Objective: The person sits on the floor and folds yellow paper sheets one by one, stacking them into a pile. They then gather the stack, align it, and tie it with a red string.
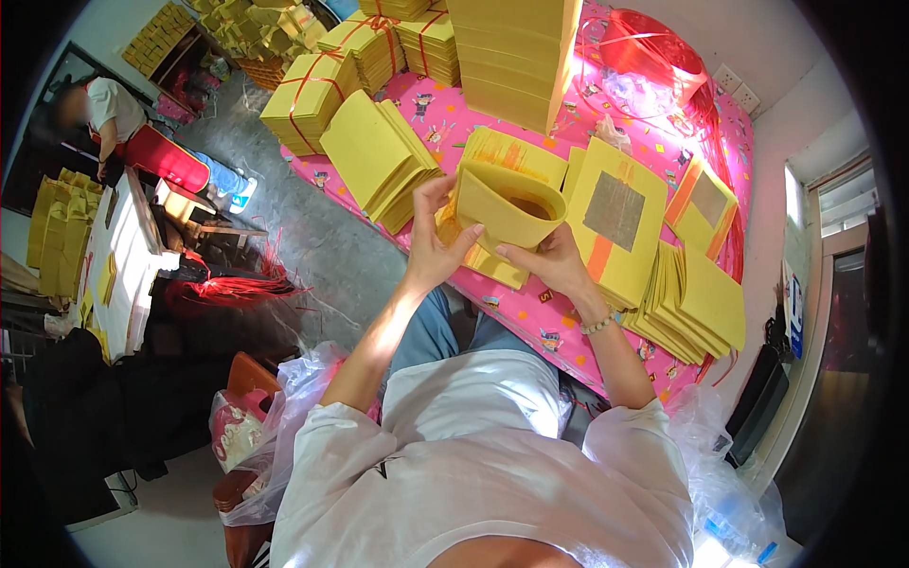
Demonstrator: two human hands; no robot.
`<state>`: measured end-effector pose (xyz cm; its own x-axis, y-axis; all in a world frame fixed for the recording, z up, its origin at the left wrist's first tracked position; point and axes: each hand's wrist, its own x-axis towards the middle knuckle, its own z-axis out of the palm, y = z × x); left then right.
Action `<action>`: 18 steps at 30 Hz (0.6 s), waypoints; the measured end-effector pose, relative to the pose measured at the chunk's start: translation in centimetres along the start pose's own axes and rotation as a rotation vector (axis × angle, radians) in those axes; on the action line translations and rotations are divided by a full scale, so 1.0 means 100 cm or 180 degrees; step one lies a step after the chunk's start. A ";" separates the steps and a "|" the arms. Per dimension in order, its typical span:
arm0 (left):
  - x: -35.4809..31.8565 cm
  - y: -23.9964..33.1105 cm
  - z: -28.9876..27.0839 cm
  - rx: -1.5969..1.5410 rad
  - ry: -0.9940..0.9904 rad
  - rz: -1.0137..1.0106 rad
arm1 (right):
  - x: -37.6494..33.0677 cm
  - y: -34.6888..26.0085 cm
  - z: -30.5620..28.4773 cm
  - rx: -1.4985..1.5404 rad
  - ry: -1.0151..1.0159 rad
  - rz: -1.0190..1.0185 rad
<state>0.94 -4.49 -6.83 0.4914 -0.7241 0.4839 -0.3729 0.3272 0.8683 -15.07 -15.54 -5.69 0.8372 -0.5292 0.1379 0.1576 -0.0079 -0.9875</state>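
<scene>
Held above the near edge of a pink patterned table (530, 317): one sheaf of yellow paper sheets (507, 204), bent into a curved, open trough with a brownish patch showing on its inner face. Pinched on the left side by the left hand (431, 241), thumb in front and fingers behind; pressed from below right by the right hand (549, 260), fingers closed on the lower edge. Wrapped round the right wrist, a pale bracelet (598, 326). Just right of the sheaf, a fanned stack of yellow sheets (615, 222), the top one bearing a dull metallic square and an orange stripe. Farther back, at least four yellow bundles tied with red string (308, 95) (count unsure toward the blurred rim). Two clear plastic bags (284, 417) beside the lap, contents hard to tell.
</scene>
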 end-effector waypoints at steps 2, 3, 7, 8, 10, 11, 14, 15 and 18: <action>-0.002 -0.003 -0.003 -0.0531 -0.0489 -0.0320 | 0.000 -0.002 0.003 -0.0122 0.0112 -0.0016; -0.005 -0.002 -0.001 -0.0449 -0.0436 -0.0299 | 0.000 -0.001 0.003 -0.0240 0.0117 -0.0037; -0.007 -0.010 -0.001 -0.0751 -0.0376 -0.0583 | 0.004 -0.006 0.006 -0.0601 0.0194 -0.0083; -0.006 -0.012 -0.003 -0.0734 -0.0420 -0.0631 | 0.005 -0.009 0.008 -0.0664 0.0225 -0.0086; -0.002 -0.007 -0.004 -0.0705 -0.0520 -0.0742 | 0.005 -0.012 0.009 -0.0435 0.0389 0.0089; 0.000 -0.004 -0.004 -0.0682 -0.0572 -0.0810 | 0.004 -0.013 0.009 -0.0320 0.0470 0.0176; 0.009 0.016 -0.005 -0.0632 -0.0746 -0.0864 | 0.006 -0.029 0.007 -0.0069 0.0336 0.0250; 0.011 0.021 -0.005 -0.0630 -0.0812 -0.0860 | 0.005 -0.026 0.006 0.0010 0.0353 0.0198; 0.015 0.029 -0.002 -0.0980 -0.0763 -0.1197 | 0.002 -0.030 0.002 0.0041 0.0293 0.0384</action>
<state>0.76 -4.49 -3.58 0.3396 -0.9320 0.1263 0.0597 0.1553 0.9861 -15.30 -15.45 -2.66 0.7991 -0.6011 0.0101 0.0661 0.0710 -0.9953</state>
